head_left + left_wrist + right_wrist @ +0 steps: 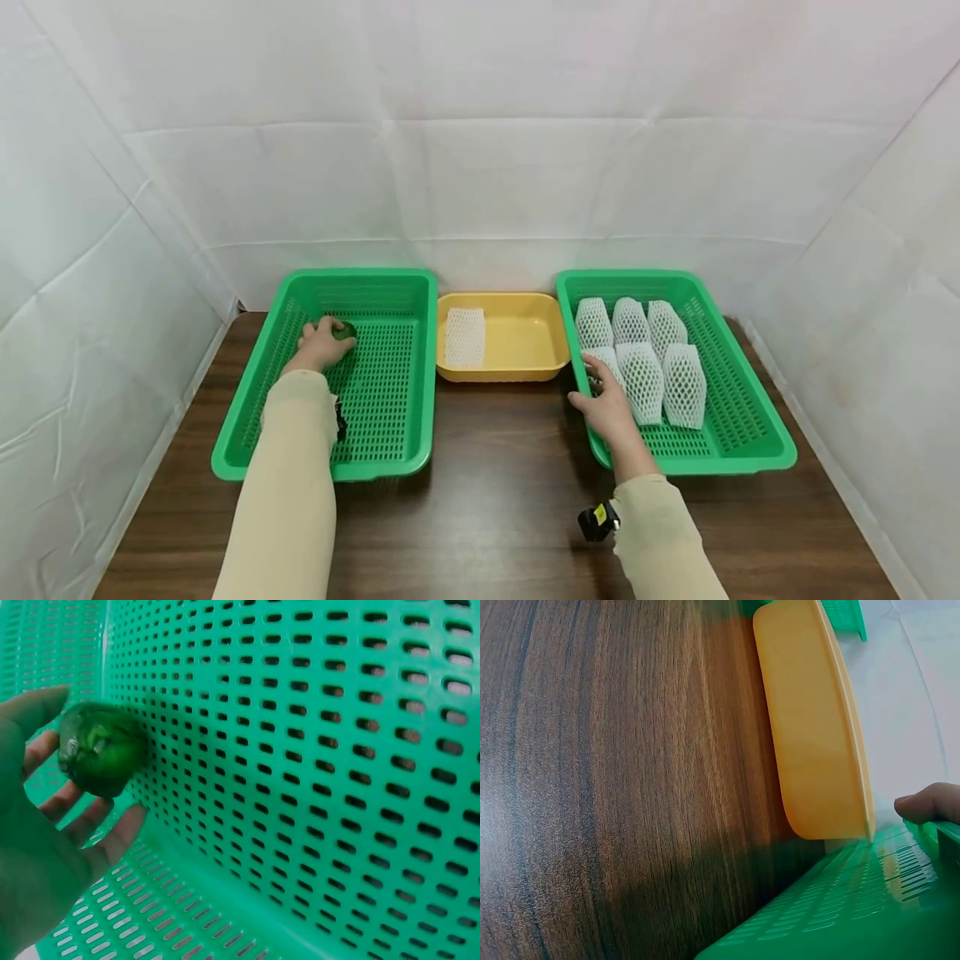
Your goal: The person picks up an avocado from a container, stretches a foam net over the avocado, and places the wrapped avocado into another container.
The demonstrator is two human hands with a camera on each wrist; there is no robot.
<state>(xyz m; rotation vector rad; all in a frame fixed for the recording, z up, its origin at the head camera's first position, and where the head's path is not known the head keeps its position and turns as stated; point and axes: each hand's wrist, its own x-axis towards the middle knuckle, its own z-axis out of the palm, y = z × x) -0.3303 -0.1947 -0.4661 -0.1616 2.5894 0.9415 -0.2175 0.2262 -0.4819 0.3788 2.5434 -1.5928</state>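
Note:
In the head view my left hand (pixel 318 343) reaches into the left green basket (pixel 430 375), its fingers spread around a dark green, glossy bell pepper (pixel 345 331). The left wrist view shows the pepper (pixel 103 748) close to the fingertips, with gaps beside the thumb and little finger. My right hand (pixel 611 408) is over the left rim of the right green basket (pixel 750 400), fingers loosely bent near a white foam net sleeve (pixel 606 367), thumb outside the rim. Only the thumb (pixel 934 802) shows in the right wrist view.
Between the baskets stands a shallow yellow tray (pixel 528 333) with a flat white foam net (pixel 465 337) at its left side. Several filled foam net sleeves (pixel 641 379) lie in rows in the right basket. White sheeting (pixel 487 183) hangs behind the brown wooden table (pixel 480 500).

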